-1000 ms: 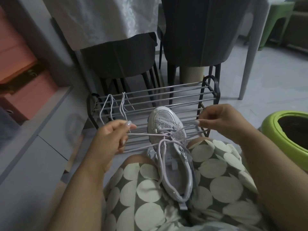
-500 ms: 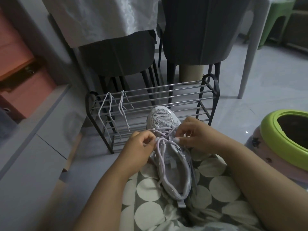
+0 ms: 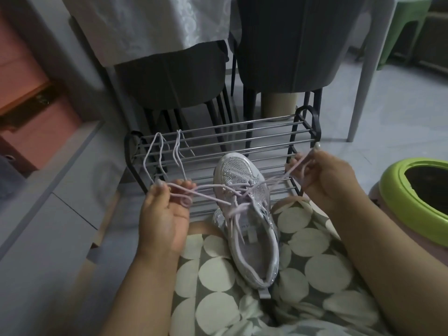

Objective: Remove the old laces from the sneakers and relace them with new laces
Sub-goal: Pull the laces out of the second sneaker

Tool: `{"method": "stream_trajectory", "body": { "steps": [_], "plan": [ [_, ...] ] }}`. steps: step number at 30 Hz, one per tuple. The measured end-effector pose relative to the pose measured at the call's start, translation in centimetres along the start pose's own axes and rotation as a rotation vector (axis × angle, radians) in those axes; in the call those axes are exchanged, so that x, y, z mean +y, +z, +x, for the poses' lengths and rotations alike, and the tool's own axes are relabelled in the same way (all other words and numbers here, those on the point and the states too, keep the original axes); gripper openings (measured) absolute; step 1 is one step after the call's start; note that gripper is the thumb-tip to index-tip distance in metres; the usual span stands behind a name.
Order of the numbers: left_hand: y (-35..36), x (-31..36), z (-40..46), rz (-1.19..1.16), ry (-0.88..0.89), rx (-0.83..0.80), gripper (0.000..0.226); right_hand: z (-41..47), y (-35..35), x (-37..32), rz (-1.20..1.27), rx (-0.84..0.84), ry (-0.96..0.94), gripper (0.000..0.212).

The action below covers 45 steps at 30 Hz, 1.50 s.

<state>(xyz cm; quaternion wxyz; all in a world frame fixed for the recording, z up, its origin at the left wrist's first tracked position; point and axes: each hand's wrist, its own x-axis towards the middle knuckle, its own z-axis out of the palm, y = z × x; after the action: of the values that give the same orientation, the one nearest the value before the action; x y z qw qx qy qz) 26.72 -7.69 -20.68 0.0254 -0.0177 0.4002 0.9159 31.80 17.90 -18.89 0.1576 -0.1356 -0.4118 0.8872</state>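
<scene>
Seated person relacing a shoe, head view. Behind the sneaker stands a wire shoe rack (image 3: 254, 139); beyond it are two dark chairs (image 3: 286, 44) and a table draped in a white cloth (image 3: 150, 23), and to the sneaker's right a green-rimmed basin (image 3: 392, 190) on the floor. The sneaker (image 3: 252, 229) lies on the lap, on a dotted skirt (image 3: 315, 270), toe toward the rack and opening toward the wearer. The left hand (image 3: 164, 214), out to the sneaker's left, holds one lace end curled in its fingers; the right hand (image 3: 332, 175), out to the sneaker's right, pinches the other end, so both hands are closed on the lace (image 3: 206, 194), drawn out sideways from the eyelets. Spare laces (image 3: 160, 156) hang over the rack's left bars; whether old or new cannot be told. Judged progress: the lace crosses only the rows nearest the toe, so the upper eyelets remain to be threaded, and no second sneaker is in view.
</scene>
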Motion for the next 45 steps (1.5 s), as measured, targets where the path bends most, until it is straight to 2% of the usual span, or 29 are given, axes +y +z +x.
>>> {"method": "stream_trajectory", "body": {
  "steps": [1,3,5,8,10,14,16,20,22,23,25,27,29,32,34,36,39,41,43,45],
  "plan": [
    [0.3,0.0,-0.2,-0.014,-0.021,-0.011,0.031,-0.1,0.1,-0.1,0.037,-0.022,0.019,0.028],
    [0.7,-0.4,-0.5,0.080,-0.055,-0.063,0.030,-0.5,0.3,-0.1,-0.146,-0.105,0.004,0.029],
    [0.7,-0.9,-0.7,0.396,-0.023,-0.128,0.029,-1.1,0.8,0.4,-0.512,-0.170,-0.048,0.026],
    [0.7,-1.4,-1.1,1.055,0.132,-0.261,0.023,-1.6,1.5,1.3,-1.248,-0.297,-0.230,0.020],
    [0.8,-1.5,-1.6,1.274,0.252,-0.389,0.025,-1.8,1.9,1.6,-1.574,-0.408,-0.289,0.020],
    [0.5,-1.5,-1.2,1.428,0.402,-0.460,0.026,-1.8,1.9,1.6,-1.687,-0.480,-0.200,0.028],
    [0.1,-1.6,-1.0,1.464,0.426,-0.475,0.026,-1.8,1.8,1.9,-1.635,-0.497,-0.146,0.030],
    [-0.5,-1.8,-0.6,1.497,0.344,-0.552,0.027,-1.8,1.6,1.8,-1.473,-0.547,-0.058,0.029],
    [-0.4,-2.0,-0.6,1.412,0.271,-0.559,0.024,-1.9,1.6,2.0,-1.402,-0.544,-0.042,0.027],
    [-0.3,-2.0,-0.7,1.314,0.208,-0.520,0.023,-1.9,1.6,2.1,-1.319,-0.508,-0.038,0.026],
    [0.1,-1.7,-1.0,1.033,0.088,-0.339,0.024,-2.0,1.5,2.0,-1.087,-0.349,-0.034,0.027],
    [0.3,-0.9,-0.8,0.591,0.005,-0.183,0.021,-1.8,1.3,1.4,-0.794,-0.176,-0.013,0.029],
    [0.4,-0.4,-0.6,0.205,-0.070,-0.178,0.020,-1.5,1.2,0.8,-0.415,-0.147,0.049,0.030],
    [0.8,-0.6,-0.6,0.003,-0.138,-0.167,0.023,-1.3,1.6,1.3,-0.042,-0.222,0.154,0.026],
    [0.9,-0.8,-0.6,0.060,-0.133,-0.123,0.026,-1.0,1.7,1.7,0.012,-0.206,0.162,0.029],
    [0.9,-0.9,-0.6,0.296,-0.078,-0.111,0.029,-0.9,1.5,1.9,-0.150,-0.160,0.111,0.033],
    [1.4,-1.3,-1.3,0.893,0.015,-0.206,0.027,-1.4,1.5,2.3,-0.831,-0.118,-0.048,0.025],
    [1.9,-1.6,-1.7,1.279,0.121,-0.284,0.024,-1.9,1.9,2.8,-1.220,-0.207,-0.144,0.017],
    [2.3,-1.5,-2.0,1.449,0.194,-0.306,0.025,-2.4,2.2,3.0,-1.546,-0.334,-0.200,0.018],
    [2.5,-1.4,-2.0,1.516,0.224,-0.324,0.029,-2.5,2.2,3.0,-1.663,-0.396,-0.187,0.029]
  ]
}}
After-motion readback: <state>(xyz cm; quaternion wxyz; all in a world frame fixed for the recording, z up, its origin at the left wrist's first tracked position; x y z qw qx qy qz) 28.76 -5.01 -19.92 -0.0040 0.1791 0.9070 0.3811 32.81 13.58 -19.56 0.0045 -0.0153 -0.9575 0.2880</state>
